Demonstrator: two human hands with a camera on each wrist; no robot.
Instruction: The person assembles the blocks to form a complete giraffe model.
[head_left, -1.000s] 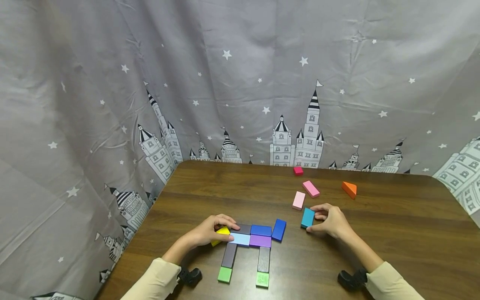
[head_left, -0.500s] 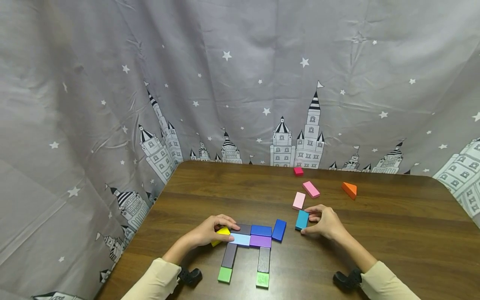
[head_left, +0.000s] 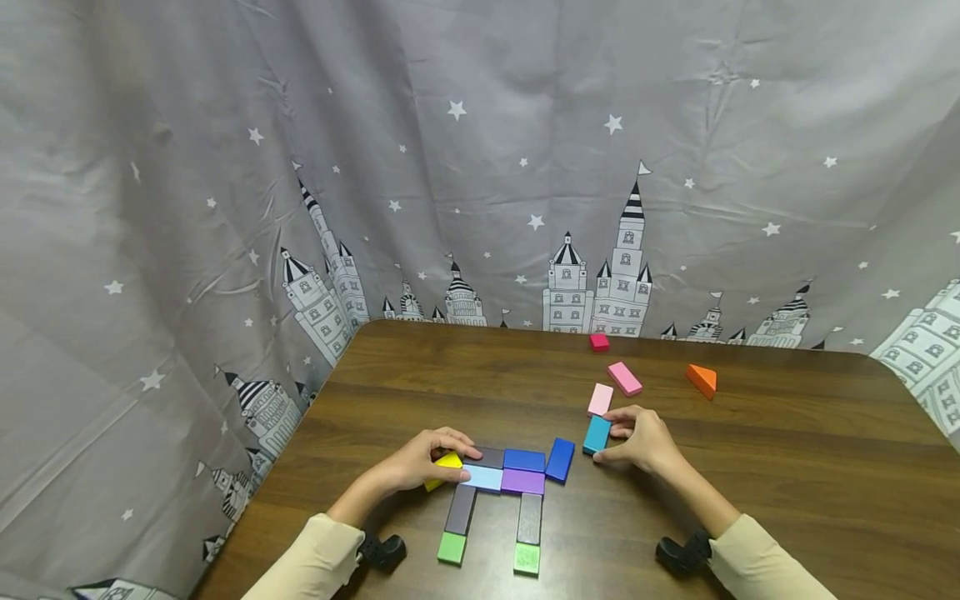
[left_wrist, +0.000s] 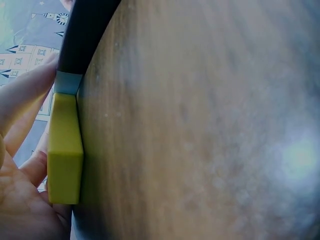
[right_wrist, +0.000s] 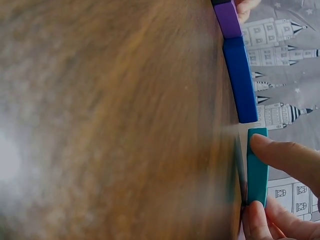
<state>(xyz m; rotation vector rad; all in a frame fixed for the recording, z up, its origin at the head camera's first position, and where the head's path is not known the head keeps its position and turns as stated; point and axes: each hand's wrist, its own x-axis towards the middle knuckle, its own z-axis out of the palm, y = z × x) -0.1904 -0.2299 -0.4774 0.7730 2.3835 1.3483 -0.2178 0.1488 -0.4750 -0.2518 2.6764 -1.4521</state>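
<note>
A grey castle-print curtain (head_left: 480,167) hangs behind a brown wooden table (head_left: 795,442).

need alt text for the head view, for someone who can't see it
A person's right hand grips a teal block at a wooden table while the left hand holds a yellow block at one end of a flat block arrangement. Pink blocks and an orange triangular block lie farther back, before a grey castle-print curtain.

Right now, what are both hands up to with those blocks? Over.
Left hand: curled around yellow block. Right hand: pinches teal block. Nothing visible in the gap to slanted blue block.
</note>
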